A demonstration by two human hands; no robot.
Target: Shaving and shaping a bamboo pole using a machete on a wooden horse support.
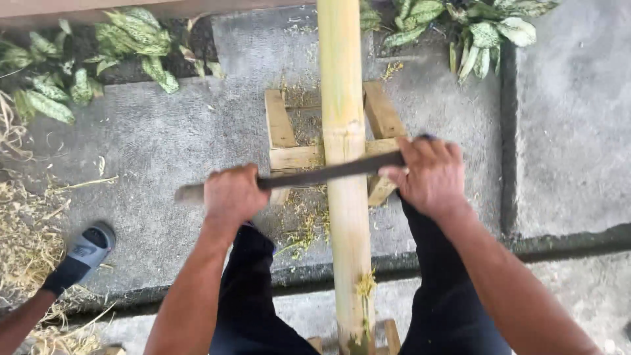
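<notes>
Gripping the blade [328, 174] at both ends, I have it laid flat across the pole [344, 131], which runs away from me between my knees and rests on a wooden stand [284, 131] on the concrete.

Far left, a foot in a grey slipper [84, 253] stands among the shavings [26, 243]; it belongs to someone else, and if the blade skips off the pole sideways, that foot is near enough to worry me. Loose shavings underfoot could also make either of us slip.

My left hand [231, 195] is closed tight round the handle end. If that grip slackens while I bear down, the blade could twist and dig in rather than skim the skin.

At the middle, the pole is round and smooth, so it may roll on the stand and throw the edge off line toward my legs.

My right hand [430, 176] is closed over the far end of the blade, fingers wrapped on bare metal as far as I can judge; a jolt there could cut me.

I cannot see which way the edge faces, the blade tip under my right hand, how the pole sits on the stand, or the pole's far end, cut off at the top. Another support near my feet is mostly out of frame.
</notes>
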